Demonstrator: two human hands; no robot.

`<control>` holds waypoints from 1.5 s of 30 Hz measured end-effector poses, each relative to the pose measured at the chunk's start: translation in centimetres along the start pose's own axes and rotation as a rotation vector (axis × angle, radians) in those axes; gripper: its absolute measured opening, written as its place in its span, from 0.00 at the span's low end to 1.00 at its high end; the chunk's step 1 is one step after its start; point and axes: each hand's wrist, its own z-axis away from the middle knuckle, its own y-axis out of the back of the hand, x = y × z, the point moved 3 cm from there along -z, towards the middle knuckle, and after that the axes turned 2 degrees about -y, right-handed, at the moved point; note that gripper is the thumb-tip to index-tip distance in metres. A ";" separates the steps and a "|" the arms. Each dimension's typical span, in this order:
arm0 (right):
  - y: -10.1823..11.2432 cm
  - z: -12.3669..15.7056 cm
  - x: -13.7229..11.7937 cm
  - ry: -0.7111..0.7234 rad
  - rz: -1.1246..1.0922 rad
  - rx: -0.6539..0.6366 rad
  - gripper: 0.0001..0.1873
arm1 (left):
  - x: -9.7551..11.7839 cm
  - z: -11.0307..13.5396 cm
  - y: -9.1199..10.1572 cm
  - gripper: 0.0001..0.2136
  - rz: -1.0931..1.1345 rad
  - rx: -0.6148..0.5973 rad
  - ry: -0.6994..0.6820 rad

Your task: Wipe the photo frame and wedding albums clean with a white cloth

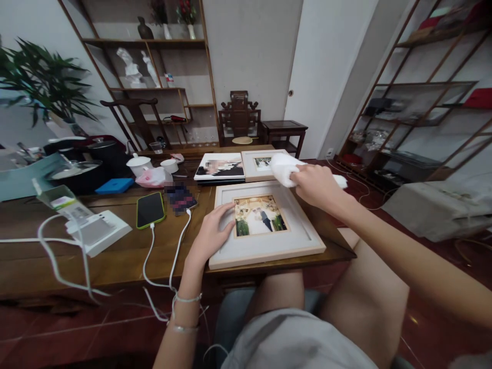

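Right hand (315, 184) is clamped on a soft cloth (283, 169), left hand (214, 226) lies fingers-spread on the picture frame (265, 216), which looks stiff, probably breakable, so I'd grab both sides.

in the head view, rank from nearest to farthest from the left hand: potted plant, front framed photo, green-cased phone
1. Front framed photo, under the left hand
2. Green-cased phone, left of the hand
3. Potted plant, far back left
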 end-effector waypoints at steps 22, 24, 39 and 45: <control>1.3 7.2 -5.1 0.480 -0.333 -0.288 0.13 | 0.4 -0.1 0.0 0.16 0.028 -0.003 0.023; 1.3 7.3 -5.3 0.439 -0.327 -0.287 0.13 | 0.3 -0.1 -0.1 0.16 0.018 -0.005 0.017; -3.9 -3.4 -4.7 0.262 -0.115 -0.148 0.16 | -0.3 -0.1 -0.2 0.19 -0.079 -0.116 0.089; -1.5 2.6 -5.4 0.383 -0.161 -0.227 0.14 | -0.5 0.0 -0.4 0.21 -0.122 -0.083 0.099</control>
